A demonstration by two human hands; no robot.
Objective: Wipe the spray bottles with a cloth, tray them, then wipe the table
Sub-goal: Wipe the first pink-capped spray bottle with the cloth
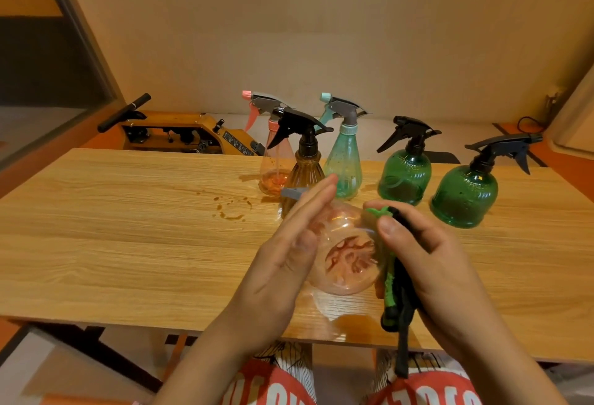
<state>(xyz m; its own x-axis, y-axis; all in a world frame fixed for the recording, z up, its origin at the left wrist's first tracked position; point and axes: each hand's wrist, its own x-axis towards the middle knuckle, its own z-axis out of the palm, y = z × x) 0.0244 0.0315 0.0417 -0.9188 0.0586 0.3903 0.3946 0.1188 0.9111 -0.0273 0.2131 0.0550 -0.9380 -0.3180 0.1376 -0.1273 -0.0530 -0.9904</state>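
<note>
A clear pinkish spray bottle (pixel 345 257) lies tilted above the wooden table (pixel 128 228), its base facing me and its grey trigger head (pixel 291 193) pointing away. My left hand (pixel 289 257) presses straight fingers against the bottle's left side. My right hand (pixel 427 263) grips a green and black cloth (pixel 393 279) against the bottle's right side, and a strip of the cloth hangs below the table edge. At the back stand a pink-nozzled clear bottle (pixel 273 163), an amber bottle (pixel 307 167), a teal bottle (pixel 345 163) and two green bottles (pixel 405 179) (pixel 464 195).
Brown ring stains (pixel 233 207) mark the table left of the amber bottle. A wet patch (pixel 353 324) lies at the table's front edge under the held bottle. A yellow machine (pixel 180 134) sits behind the table at the left. No tray is in view.
</note>
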